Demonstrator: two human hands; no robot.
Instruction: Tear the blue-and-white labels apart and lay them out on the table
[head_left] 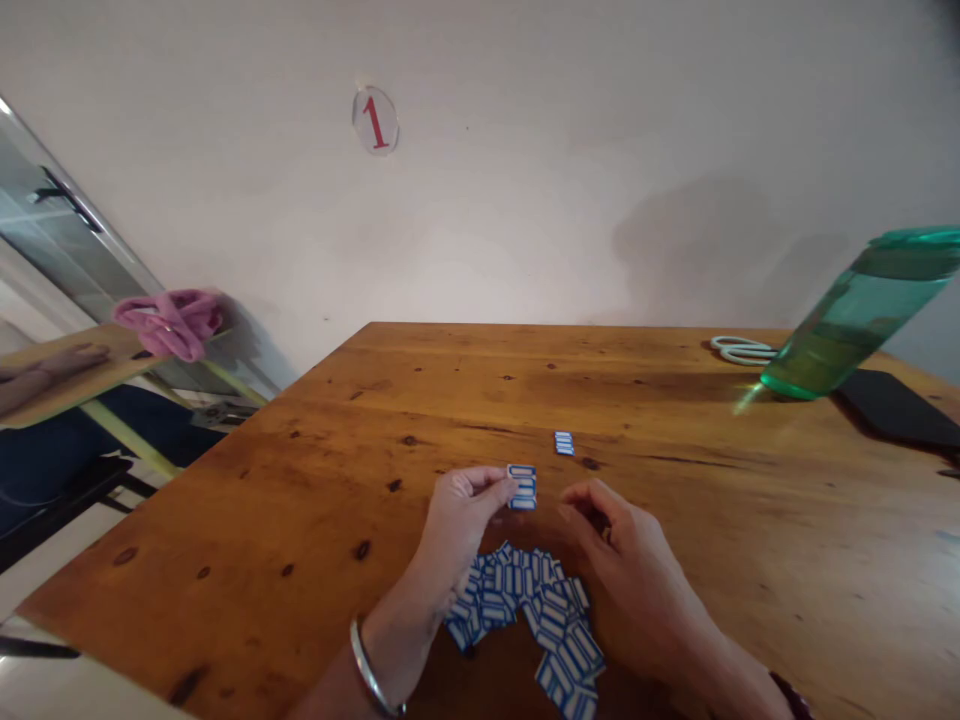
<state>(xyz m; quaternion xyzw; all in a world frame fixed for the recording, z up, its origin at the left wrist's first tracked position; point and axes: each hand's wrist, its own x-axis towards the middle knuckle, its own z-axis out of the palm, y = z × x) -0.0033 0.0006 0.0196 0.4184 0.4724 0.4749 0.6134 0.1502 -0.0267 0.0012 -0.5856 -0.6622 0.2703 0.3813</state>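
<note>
My left hand (466,515) pinches a small white card with blue-edged bars (523,488), perhaps a label sheet, between thumb and fingers above the wooden table. Just to its right is my right hand (626,540), its fingers curled and thumb close to the index finger. Whatever it may hold is hidden or too small to make out. Below and between both hands lies a loose pile of similar blue-and-white pieces (517,580), partly covered by my left wrist. One more such piece (564,444) lies alone beyond my hands.
A green see-through bottle (862,310) stands at the right, near a white cable loop (739,350) and a dark flat device (907,410). At the left, a pink cloth (174,322) and another person's arm (52,372) rest on a separate table.
</note>
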